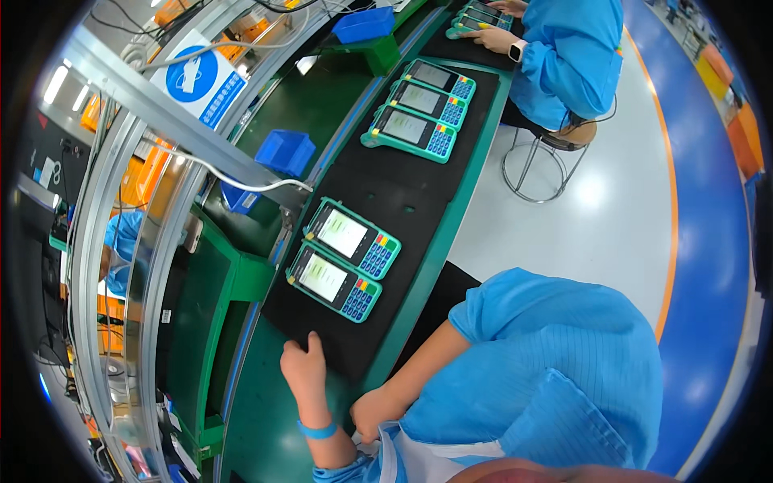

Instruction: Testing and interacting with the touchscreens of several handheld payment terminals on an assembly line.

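The left hand [304,372] hovers beside the black mat [427,213] on the green table [258,394]; the nearest payment terminal [334,283] lies apart, toward one o'clock. The right hand [374,412] sits at four o'clock. I can't tell either grip. Probably between handlings; taking that terminal calls for a reach.

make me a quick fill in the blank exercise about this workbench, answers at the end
1. A blue band circles the person's ____ wrist.
2. The two nearest card terminals lie on a mat that is ____ in colour.
3. Farther up that mat, short of the co-worker, lies a group of ____ more terminals.
4. The co-worker sits on a ____ with metal legs.

Missing words: left; black; three; stool.
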{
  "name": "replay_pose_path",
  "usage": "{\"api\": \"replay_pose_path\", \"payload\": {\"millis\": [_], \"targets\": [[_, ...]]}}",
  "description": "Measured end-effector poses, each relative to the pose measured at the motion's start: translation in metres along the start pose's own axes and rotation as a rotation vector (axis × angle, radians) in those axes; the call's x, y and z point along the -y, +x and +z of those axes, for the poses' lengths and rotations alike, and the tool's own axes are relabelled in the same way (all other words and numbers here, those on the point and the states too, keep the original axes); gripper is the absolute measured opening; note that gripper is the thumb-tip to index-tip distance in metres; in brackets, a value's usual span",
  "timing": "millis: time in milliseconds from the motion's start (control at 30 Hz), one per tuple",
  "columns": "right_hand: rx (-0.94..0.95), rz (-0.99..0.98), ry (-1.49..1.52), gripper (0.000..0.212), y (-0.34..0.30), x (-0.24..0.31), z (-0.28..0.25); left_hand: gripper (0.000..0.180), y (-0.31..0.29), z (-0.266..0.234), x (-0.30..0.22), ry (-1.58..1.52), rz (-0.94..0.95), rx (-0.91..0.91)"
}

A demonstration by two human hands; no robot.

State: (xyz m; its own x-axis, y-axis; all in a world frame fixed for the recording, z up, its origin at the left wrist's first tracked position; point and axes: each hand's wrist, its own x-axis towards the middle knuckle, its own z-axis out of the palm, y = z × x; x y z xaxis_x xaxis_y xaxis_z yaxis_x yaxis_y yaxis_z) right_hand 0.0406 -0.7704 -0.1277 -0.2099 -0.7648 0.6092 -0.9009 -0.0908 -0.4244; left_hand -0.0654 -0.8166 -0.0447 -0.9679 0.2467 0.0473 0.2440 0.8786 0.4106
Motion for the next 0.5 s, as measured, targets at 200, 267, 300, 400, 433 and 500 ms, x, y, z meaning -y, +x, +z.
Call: {"api": "replay_pose_path", "payload": {"millis": [200,267,300,400,433,500], "targets": [[-0.018,0.051,0.170,0.015,0.025,-0.024,0.042,0.048,-0.010,-0.003,-0.007,-0.009,0.087,0.035],[0.154,0.151,0.194,0.019,0.028,-0.019,0.036,0.048,-0.012,-0.007,-0.007,-0.030,0.089,0.022],[0.160,0.160,0.199,0.019,0.026,-0.026,0.053,0.048,-0.016,-0.010,-0.009,-0.040,0.086,0.027],[-0.072,0.094,0.306,0.016,0.015,-0.065,0.124,0.047,-0.019,-0.013,-0.006,-0.010,0.114,0.034],[-0.046,0.128,0.352,0.015,0.017,-0.057,0.111,0.045,-0.019,-0.014,-0.002,0.046,0.174,0.028],[0.047,0.139,0.327,0.015,0.021,-0.034,0.066,0.036,-0.029,-0.016,0.005,0.168,0.267,-0.038]]}}
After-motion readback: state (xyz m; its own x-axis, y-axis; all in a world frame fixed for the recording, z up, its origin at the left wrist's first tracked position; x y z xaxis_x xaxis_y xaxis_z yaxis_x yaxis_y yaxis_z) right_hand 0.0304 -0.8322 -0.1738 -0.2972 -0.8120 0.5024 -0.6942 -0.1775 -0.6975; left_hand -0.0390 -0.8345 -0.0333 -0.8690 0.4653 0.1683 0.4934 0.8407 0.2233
